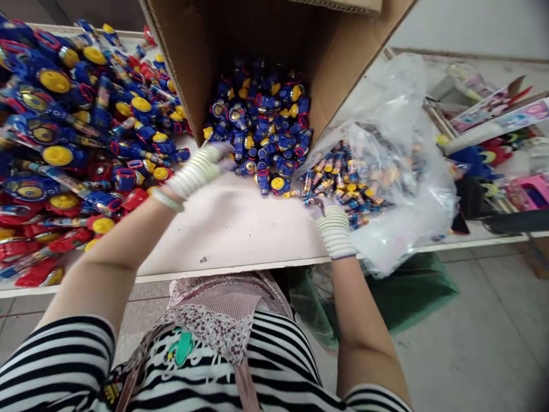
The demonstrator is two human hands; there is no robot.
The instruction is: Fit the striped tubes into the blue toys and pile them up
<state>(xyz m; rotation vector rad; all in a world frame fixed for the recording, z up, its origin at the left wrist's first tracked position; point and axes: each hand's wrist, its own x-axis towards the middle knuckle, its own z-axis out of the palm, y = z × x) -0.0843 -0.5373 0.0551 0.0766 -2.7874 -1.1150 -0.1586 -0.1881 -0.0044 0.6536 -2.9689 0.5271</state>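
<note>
My left hand [205, 166], in a striped glove, is at the front left of the open cardboard box. Its fingers are smeared by motion beside the blue toys with yellow discs [261, 134] heaped in the box mouth, and whether it grips one I cannot tell. My right hand [332, 223], also gloved, is at the near edge of a pile of small capped tubes [343, 174]. Its fingers are bent together around what looks like one small tube [309, 202]. The pile spills from a clear plastic bag [398, 171].
The cardboard box [343, 63] lies open towards me on a white table [206, 229]. Many blue and red toys with clear tubes [55, 154] cover the left side. Boxes and a pink item [536, 191] lie at the right. Below the edge hangs a green sack [412, 297].
</note>
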